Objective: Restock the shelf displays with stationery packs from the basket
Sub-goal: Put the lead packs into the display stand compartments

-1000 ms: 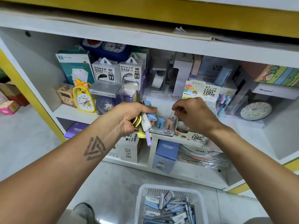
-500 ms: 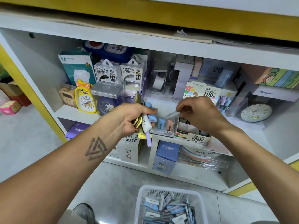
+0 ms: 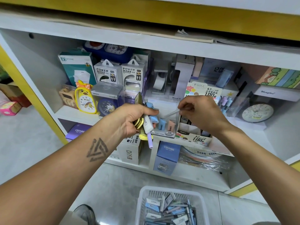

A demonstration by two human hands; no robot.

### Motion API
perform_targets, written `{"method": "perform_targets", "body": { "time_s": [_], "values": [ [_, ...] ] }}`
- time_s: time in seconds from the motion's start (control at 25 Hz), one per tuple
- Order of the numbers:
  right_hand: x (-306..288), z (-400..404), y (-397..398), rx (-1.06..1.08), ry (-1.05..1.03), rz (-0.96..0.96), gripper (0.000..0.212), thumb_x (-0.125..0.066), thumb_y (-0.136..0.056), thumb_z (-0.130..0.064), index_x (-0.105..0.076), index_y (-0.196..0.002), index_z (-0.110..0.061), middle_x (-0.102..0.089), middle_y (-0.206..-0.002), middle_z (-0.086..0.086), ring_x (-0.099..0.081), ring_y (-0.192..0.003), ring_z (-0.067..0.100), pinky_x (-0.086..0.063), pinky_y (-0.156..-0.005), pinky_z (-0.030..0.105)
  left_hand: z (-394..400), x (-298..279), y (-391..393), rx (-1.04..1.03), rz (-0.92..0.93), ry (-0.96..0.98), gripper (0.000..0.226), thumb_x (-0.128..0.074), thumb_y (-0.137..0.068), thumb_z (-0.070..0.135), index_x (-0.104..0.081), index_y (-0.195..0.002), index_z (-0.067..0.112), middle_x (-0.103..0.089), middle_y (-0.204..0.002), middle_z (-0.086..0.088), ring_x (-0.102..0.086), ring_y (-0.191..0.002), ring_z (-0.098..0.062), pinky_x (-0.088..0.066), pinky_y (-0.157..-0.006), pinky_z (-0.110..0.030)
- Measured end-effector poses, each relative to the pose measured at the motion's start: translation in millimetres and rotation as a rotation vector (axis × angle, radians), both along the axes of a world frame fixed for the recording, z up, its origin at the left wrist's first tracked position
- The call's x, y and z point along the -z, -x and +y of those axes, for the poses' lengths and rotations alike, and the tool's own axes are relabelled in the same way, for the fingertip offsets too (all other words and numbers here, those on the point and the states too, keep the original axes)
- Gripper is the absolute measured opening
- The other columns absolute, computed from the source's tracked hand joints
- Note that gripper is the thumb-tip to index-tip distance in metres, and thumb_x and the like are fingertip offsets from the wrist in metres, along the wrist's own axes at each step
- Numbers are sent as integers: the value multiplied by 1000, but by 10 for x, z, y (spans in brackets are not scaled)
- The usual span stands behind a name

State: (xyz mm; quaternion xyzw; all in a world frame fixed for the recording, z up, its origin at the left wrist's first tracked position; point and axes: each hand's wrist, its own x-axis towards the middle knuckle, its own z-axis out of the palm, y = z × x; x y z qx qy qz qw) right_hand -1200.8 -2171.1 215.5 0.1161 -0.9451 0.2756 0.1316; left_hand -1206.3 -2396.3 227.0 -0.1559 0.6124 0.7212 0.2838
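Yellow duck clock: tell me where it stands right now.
In the head view the yellow duck clock stands upright at the left of the upper shelf, between a tan clock and a clear-boxed blue clock.

A white shelf (image 3: 78, 113) with two tiers carries the goods: on the upper tier, left of the left hand's fingers (image 3: 151, 112), stand a yellow duck clock (image 3: 84, 99) and a boxed blue clock (image 3: 107, 103), with two power bank boxes (image 3: 120, 73) behind them. Below the right hand's fingers (image 3: 183, 109) sits a lead refill display box (image 3: 194, 138). Under both hands, the lower tier holds a DIY box (image 3: 130, 151) and a blue CRUHRE box (image 3: 167, 155), and the grey floor (image 3: 113, 184) carries a white basket (image 3: 146, 194).
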Motion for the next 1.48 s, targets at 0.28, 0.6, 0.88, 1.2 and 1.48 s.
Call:
{"method": "perform_targets", "body": {
  "time_s": [0.28,0.6,0.88,1.2,1.48],
  "values": [
    [73,-56,-38,-42,-135,-24,14,-72,-88,-10,-77,-101,-11,-75,-88,3,-68,-82,16,-57,-84,34,27,17,-18,-2,-1,5,17,-74,-81,0,-65,-95,-2,-72,-91,-21,-68,-72,-29,-60,-51,-32],
    [180,-160,-12,-137,-356,-175,30,-53,-100,-11,-69,-124,-15,-67,-111,-2,-63,-104,19,-53,-90,34,72,55,-11,10,12,9,14,-75,-80,3,-65,-90,1,-71,-73,-14,-65,-64,-25,-59,-56,-33],
    [-171,-231,-218,-149,783,-668,42,-79,-80,-13,-60,-118,-8,-74,-89,20,-71,-72,29,-57,-59,31,272,35,-69,-19,119,-84,36,-79,-74,-3,-66,-107,-5,-74,-82,-20,-71,-65,-32,-60,-56,-40],
    [-200,5,-202,74,873,-483,32,-69,-86,7,-72,-113,-10,-71,-95,16,-70,-70,23,-63,-74,36,350,53,-26,-1,70,-117,12,-68,-80,-11,-66,-90,-4,-66,-61,-14,-65,-48,-21,-57,-48,-31],
    [-190,16,-151,26,829,-375,27,-69,-87,9,-69,-110,-3,-62,-104,32,-74,-75,30,-62,-73,32,174,21,40,-21,47,-95,7,-62,-86,-10,-63,-88,-3,-63,-67,-15,-64,-49,-20,-59,-50,-30]
  ]
}}
